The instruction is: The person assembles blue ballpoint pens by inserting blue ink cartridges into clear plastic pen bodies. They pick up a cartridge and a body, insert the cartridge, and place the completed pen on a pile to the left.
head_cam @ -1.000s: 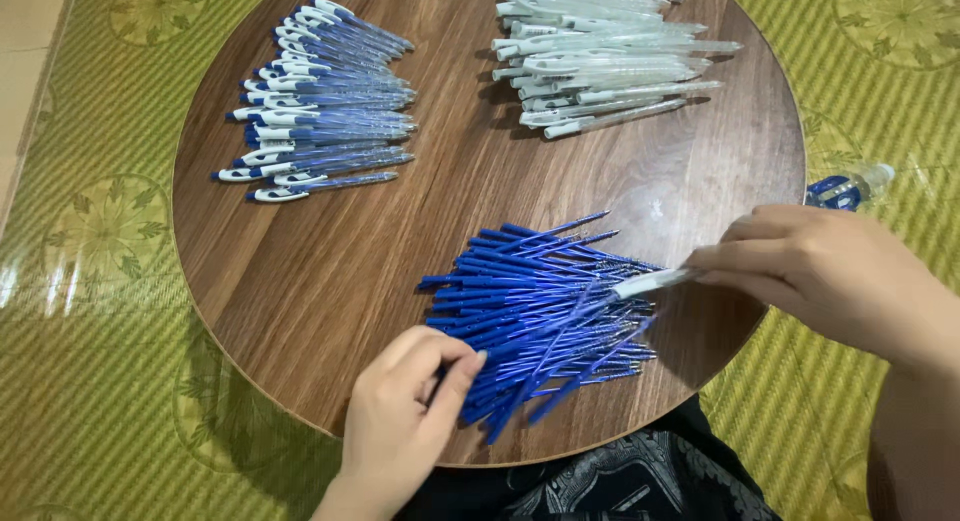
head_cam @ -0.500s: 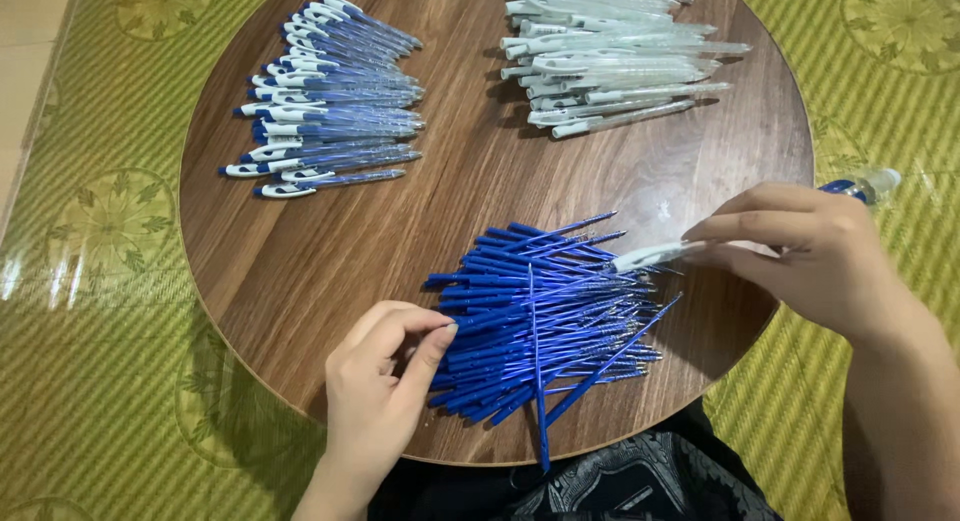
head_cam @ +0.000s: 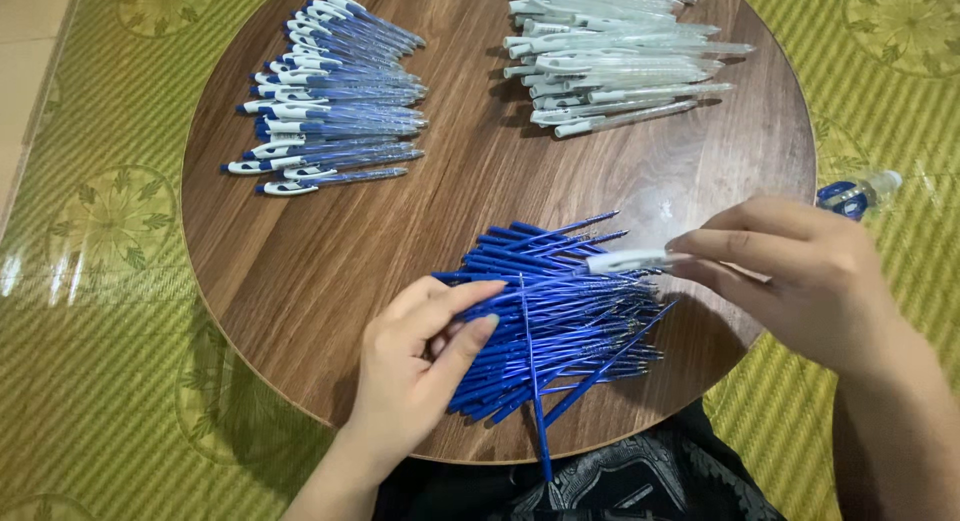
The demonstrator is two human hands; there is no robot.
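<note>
— While our left hand rests on the pile of blue refills, fingers loosely curled and pinching nothing firmly, one refill sticks out over the round table's edge.

— We see it; a nudge could tip it onto the mat.

— Our right hand pinches a clear pen barrel just above the pile.

— If we sweep it low, we may scatter refills.
</note>
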